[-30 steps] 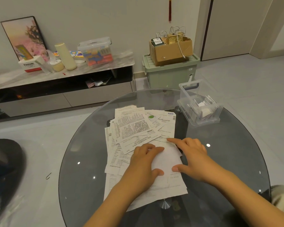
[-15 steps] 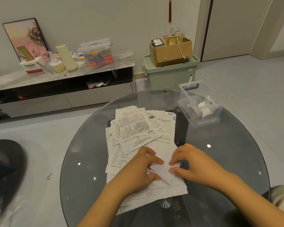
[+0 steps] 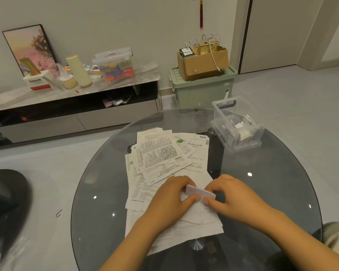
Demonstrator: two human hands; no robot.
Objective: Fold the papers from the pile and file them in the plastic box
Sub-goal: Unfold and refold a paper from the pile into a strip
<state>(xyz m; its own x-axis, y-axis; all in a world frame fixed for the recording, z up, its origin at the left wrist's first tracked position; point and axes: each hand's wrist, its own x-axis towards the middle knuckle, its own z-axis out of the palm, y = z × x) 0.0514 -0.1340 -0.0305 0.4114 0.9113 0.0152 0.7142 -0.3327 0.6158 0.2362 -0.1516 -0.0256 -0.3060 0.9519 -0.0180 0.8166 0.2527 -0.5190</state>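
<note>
A small folded white paper [image 3: 200,192] sits between the two hands, raised slightly above the near part of the loose pile of white printed papers [image 3: 160,155] that is spread over the middle of the round dark glass tabletop [image 3: 98,192]. The left hand [image 3: 170,200] has its grip clamped on the folded paper's left end, thumb along the near edge and curled fingers over the far edge. The right hand [image 3: 231,196] pinches the right end in the same way, thumb on the near side and bent fingers arched over the top, so the fold runs across from one grip to the other. Both forearms reach in from the near edge of the view and angle inward, with the wrists low over the pile and the backs of the hands turned up. The clear plastic box [image 3: 237,128] stands well apart at the far right of the tabletop, open at the top, with several folded papers already standing inside it. Beyond the tabletop, a brown cardboard box [image 3: 204,61] rests on a pale green lidded storage bin [image 3: 202,89] on the floor.
</note>
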